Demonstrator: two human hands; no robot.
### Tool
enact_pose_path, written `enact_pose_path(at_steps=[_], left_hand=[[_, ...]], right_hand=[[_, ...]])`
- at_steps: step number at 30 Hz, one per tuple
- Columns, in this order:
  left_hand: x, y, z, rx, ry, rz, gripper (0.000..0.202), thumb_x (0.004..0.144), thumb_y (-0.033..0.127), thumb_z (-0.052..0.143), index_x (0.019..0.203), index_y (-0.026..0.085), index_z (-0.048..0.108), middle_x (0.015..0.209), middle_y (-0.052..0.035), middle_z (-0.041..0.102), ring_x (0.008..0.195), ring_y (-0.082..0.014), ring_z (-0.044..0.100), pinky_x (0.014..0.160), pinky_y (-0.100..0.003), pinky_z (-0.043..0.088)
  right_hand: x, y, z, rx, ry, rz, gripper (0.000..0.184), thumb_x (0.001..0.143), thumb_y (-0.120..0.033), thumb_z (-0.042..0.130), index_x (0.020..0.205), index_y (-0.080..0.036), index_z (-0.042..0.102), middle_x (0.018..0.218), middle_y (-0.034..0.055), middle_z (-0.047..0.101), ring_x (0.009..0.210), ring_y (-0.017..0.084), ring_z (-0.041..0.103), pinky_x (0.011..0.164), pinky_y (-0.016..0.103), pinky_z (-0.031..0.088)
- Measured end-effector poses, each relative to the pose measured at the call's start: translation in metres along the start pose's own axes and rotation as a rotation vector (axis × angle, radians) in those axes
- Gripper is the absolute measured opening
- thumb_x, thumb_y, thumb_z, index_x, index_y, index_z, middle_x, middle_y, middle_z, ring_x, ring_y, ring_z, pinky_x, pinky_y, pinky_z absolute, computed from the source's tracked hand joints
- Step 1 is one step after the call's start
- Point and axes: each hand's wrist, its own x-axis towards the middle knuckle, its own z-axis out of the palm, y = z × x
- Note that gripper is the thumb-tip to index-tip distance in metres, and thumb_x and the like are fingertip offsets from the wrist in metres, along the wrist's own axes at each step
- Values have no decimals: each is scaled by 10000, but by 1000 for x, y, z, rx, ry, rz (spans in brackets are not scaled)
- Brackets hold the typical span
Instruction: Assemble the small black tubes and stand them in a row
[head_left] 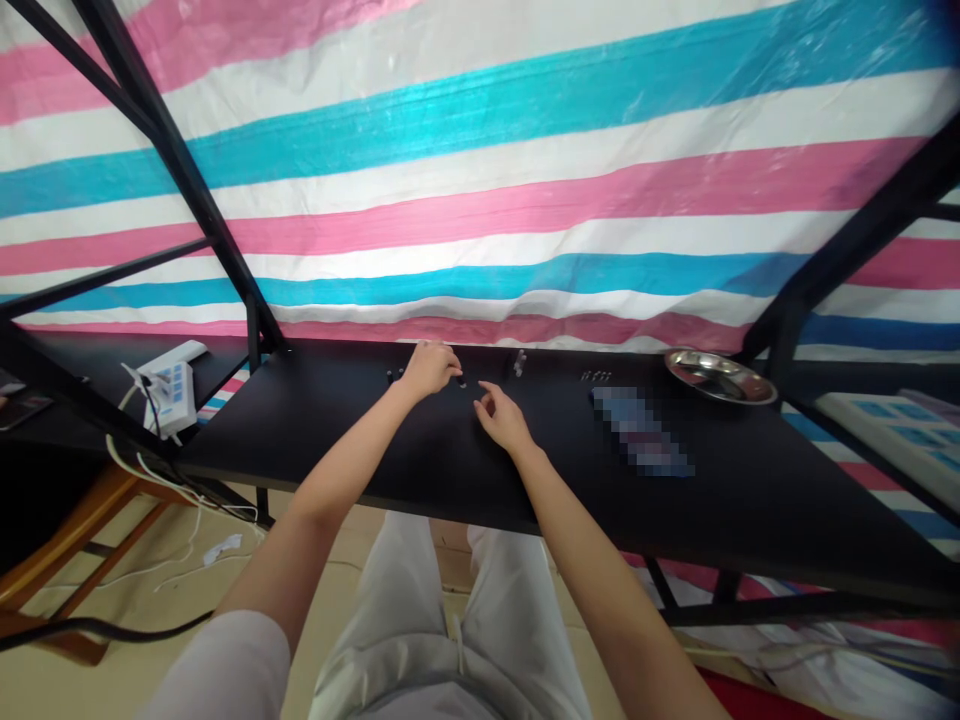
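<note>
Both my hands rest over a black table (375,440). My left hand (429,368) is curled with its fingers pinched on a small dark part at the fingertips, too small to name. My right hand (501,418) lies just to its right, fingers bent and drawn together; whether it holds anything I cannot make out. A small dark piece (462,384) lies between the two hands. A small metal piece (519,363) stands a little behind them. Two tiny dark bits (394,375) lie left of my left hand.
A row of small dark parts (596,376) lies right of the hands, next to a blurred patch (642,432). A metal dish (718,376) sits at the far right. A white power strip (171,388) with cables sits at left. Black frame bars (180,160) and a striped tarp (525,150) stand behind.
</note>
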Motion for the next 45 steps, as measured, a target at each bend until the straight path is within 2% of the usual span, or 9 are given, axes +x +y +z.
enact_pose_path(at_steps=[5,10,16,23,29,34,38,42,45], left_hand=[[13,-28,-12,166,-67,-113,165,603,166,704,464,159,616,718,-112,633,927,-293,497,911,-416,272],[10,-44,-9,208,-88,-162,222,614,232,700,439,161,583,668,-105,603,914,-280,484,913,-412,261],[8,-50,-7,236,-90,-188,160,557,91,683,448,156,586,669,-97,600,876,-278,494,906,-432,253],[7,-52,-7,209,-99,-207,171,571,174,701,455,163,576,707,-98,610,894,-281,514,919,-429,265],[6,-47,-9,181,-120,-237,155,555,102,692,458,155,583,741,-113,621,909,-310,515,913,-454,244],[8,-36,-17,300,-124,-219,50,676,157,631,636,153,662,835,-109,643,932,-287,516,891,-449,278],[10,-16,-15,324,-36,-65,224,826,235,470,904,166,668,954,-93,640,964,-245,520,864,-394,333],[9,10,9,271,-62,82,371,854,258,424,1198,165,527,1112,-98,591,1022,-221,507,852,-338,371],[8,28,37,292,-134,81,483,866,271,396,1337,170,365,1202,-110,534,1048,-232,484,821,-339,387]], right_hand=[[-1,6,1,-19,19,25,366,805,-291,422,1137,-169,517,725,26,587,664,165,540,680,303,440],[-1,7,2,-30,16,28,332,808,-286,413,1092,-175,546,714,28,586,664,166,533,678,305,435],[-1,10,4,-24,29,21,302,808,-280,410,1053,-189,562,706,28,585,659,168,535,677,306,437],[0,11,4,-20,26,27,287,803,-273,410,1016,-178,578,706,30,584,686,173,545,707,314,441],[-1,9,3,-19,26,36,287,800,-265,410,1009,-175,583,715,34,592,689,173,549,711,315,444],[0,9,3,-31,26,50,294,800,-260,404,1016,-175,585,725,34,600,698,171,551,712,307,441],[2,11,-2,-144,104,112,298,796,-229,391,994,-152,601,805,76,628,787,197,555,764,335,423],[3,16,-9,-293,263,233,335,784,-195,382,1040,-136,591,1007,128,614,952,241,525,837,389,387],[3,21,-12,-325,306,283,398,767,-181,393,1128,-129,552,1150,141,559,1066,252,478,894,399,359]])
